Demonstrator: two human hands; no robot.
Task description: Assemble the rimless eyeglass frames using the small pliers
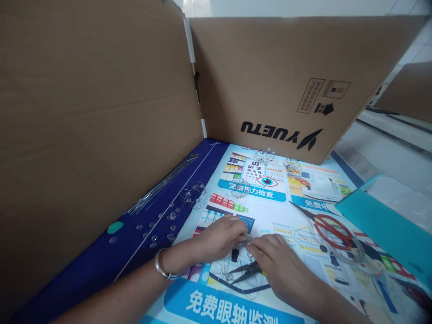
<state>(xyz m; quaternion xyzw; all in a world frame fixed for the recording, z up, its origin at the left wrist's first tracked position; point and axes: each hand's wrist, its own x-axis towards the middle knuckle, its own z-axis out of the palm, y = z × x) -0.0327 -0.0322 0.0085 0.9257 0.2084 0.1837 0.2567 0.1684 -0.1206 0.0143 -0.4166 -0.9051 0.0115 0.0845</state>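
Note:
My left hand [224, 236], with a silver bangle [161, 265] on its wrist, is closed in a pinch on a small clear beaded wire piece [245, 243]. From the other side, the fingertips of my right hand [275, 256] pinch the same piece, close to the left fingertips. Black-jawed pliers [246, 271] lie partly under my right hand. Clear beads on thin wire [227, 274] rest on the printed sheet just below my hands. Fine details between the fingertips are too small to make out.
Red-handled scissors [332, 231] and a wire coil [354, 254] lie right. Loose clear beads [154, 238], straight wires [162, 184] and beaded wire clusters [194, 193] lie left and beyond. Cardboard walls [270, 67] stand behind and left; a teal sheet [381, 225] lies right.

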